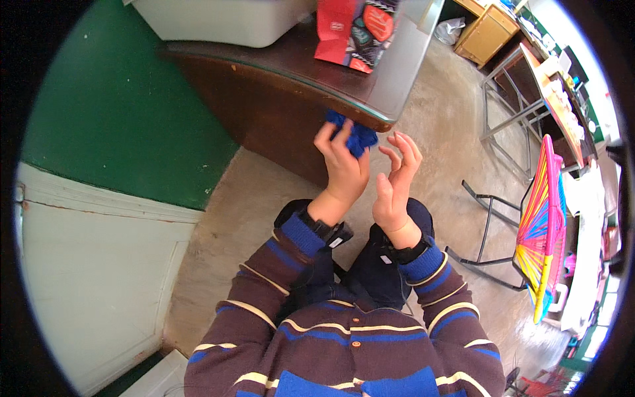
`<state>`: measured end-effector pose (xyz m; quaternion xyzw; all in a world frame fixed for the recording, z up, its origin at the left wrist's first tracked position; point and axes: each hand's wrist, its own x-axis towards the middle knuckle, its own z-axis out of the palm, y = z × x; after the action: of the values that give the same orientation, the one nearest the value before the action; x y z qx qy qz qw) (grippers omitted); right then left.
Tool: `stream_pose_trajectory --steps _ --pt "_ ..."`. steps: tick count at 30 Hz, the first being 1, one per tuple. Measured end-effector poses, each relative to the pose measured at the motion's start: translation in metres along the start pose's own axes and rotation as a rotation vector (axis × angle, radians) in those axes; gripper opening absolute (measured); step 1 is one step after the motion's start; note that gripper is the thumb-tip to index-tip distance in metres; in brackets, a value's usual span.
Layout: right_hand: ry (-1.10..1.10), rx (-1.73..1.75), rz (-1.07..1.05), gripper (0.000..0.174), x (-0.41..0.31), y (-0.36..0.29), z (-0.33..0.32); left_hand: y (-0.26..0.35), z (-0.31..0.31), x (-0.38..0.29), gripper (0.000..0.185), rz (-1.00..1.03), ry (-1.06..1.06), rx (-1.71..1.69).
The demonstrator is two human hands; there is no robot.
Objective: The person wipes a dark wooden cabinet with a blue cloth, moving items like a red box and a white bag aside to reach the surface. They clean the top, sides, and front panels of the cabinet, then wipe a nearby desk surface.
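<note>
My left hand (345, 161) grips a crumpled blue cloth (361, 140) just under the front corner of a dark wooden desk (278, 119). Part of the cloth lies behind my fingers and beneath the desk's edge. A hand's width to the right, my right hand (398, 186) is raised with its fingers curled apart and nothing in them. Its fingertips come close to the cloth and the desk corner. Glass (392, 87) covers the desk top, and a red patterned bag (354, 37) stands on it.
A pale plastic bin (223, 22) sits on the desk's left part. At right stands a rocking chair (540, 238) strung with multicoloured cord. Beyond it is a metal-legged table (558, 104). A green wall (124, 109) and a pale door (99, 268) bound the left side.
</note>
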<state>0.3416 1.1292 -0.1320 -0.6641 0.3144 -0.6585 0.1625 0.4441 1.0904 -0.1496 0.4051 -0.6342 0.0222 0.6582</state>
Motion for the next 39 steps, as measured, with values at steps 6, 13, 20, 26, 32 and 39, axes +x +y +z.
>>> stream_pose_trajectory --steps 6,13,20,26,32,39 --pt "-0.022 0.144 0.184 0.074 -0.016 -0.033 -0.010 0.047 -0.057 0.028 0.055 0.029 -0.419 -0.193" --pt "0.399 0.453 0.392 0.049 0.030 -0.037 -0.030 0.102 -0.049 0.097 0.064 0.203 -0.731 -0.243" --pt "0.408 0.117 0.107 0.039 0.096 -0.001 -0.028 0.079 -0.029 0.164 0.036 0.399 -0.483 0.214" --pt "0.325 -0.121 -0.163 0.052 0.095 0.020 0.018 0.089 -0.008 0.150 0.041 0.244 -0.484 0.114" --pt "0.378 0.047 -0.021 0.061 0.131 0.091 0.010 0.100 0.005 0.151 0.051 0.407 -0.573 0.512" --pt "0.423 -0.041 0.326 0.060 0.198 0.175 0.007 0.111 0.012 0.153 0.055 0.394 -0.810 0.744"
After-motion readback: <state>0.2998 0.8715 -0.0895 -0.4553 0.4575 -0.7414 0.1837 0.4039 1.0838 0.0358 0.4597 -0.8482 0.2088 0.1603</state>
